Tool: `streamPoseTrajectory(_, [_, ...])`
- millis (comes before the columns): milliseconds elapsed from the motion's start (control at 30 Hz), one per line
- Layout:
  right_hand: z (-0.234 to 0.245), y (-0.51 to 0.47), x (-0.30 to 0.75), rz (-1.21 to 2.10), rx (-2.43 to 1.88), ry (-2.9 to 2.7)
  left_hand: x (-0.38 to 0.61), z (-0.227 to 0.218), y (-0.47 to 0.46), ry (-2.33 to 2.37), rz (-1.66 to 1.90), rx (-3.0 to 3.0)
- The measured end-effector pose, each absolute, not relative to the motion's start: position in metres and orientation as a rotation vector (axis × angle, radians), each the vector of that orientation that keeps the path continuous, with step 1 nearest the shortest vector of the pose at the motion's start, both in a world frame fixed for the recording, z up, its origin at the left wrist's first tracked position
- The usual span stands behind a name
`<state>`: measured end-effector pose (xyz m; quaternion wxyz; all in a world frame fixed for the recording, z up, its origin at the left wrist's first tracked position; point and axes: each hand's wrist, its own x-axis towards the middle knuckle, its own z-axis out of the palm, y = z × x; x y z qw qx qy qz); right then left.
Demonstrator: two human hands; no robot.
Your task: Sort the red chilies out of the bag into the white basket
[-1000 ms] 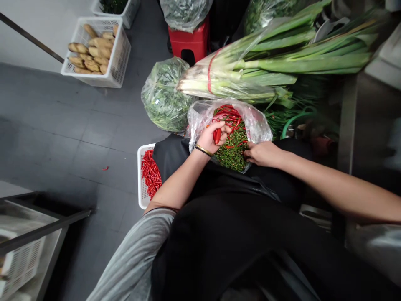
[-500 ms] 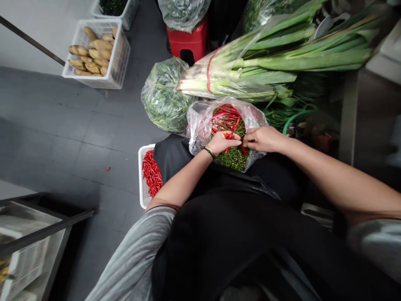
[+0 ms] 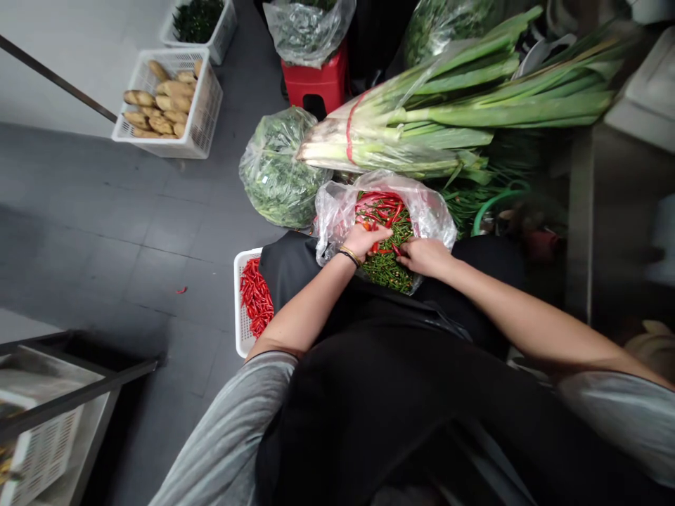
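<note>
A clear plastic bag [image 3: 435, 211] lies open on my lap, with red chillies [image 3: 382, 204] toward its far side and a heap of green chilli stems [image 3: 390, 270] nearer me. My left hand [image 3: 363, 240], with bands at the wrist, is closed around a few red chillies, their ends showing past the fingers. Just right of it, my right hand [image 3: 426, 256] reaches into the bag with fingers pinched at a red chilli [image 3: 396, 249] over the stems. Left of my knee, a white basket [image 3: 240, 302] holds many loose stemless red chillies [image 3: 256, 299].
Beyond the bag lie tied leeks [image 3: 422, 123] and a bag of leafy greens [image 3: 282, 169]. A red stool [image 3: 316, 81] carries another bag. A crate [image 3: 205, 116] of brown tubers stands far left. A green-rimmed container [image 3: 479, 218] is at right, a metal rack [image 3: 95, 393] at lower left.
My right hand has moved left and toward me, lower over the stems. My left hand has shifted slightly left, still with red chillies. The whole view has tilted a little.
</note>
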<state>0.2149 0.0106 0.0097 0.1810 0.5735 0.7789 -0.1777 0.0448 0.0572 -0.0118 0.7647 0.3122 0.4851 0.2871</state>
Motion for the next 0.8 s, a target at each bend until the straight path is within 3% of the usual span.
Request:
streamPoseTrajectory(200, [0.038,0.044,0.218,-0.681,1.719,2.585,0.058,0.000,0.055,0.895,0.822,0.687])
streamPoseTrajectory(400, [0.038,0.032,0.221,-1.595,1.810,2.384,0.045,0.013,0.066,0.865,0.869,0.450])
streamPoseTrajectory(500, [0.034,0.024,0.219,-1.857,1.923,2.300,0.044,0.010,0.063,0.882,0.827,0.393])
streamPoseTrajectory(667, [0.038,0.025,0.218,-1.767,1.803,2.310,0.049,0.017,0.053,0.900,0.901,0.524])
streamPoseTrajectory(800, [0.033,0.031,0.221,-1.294,1.554,2.399,0.040,0.044,0.053,0.898,0.970,0.606])
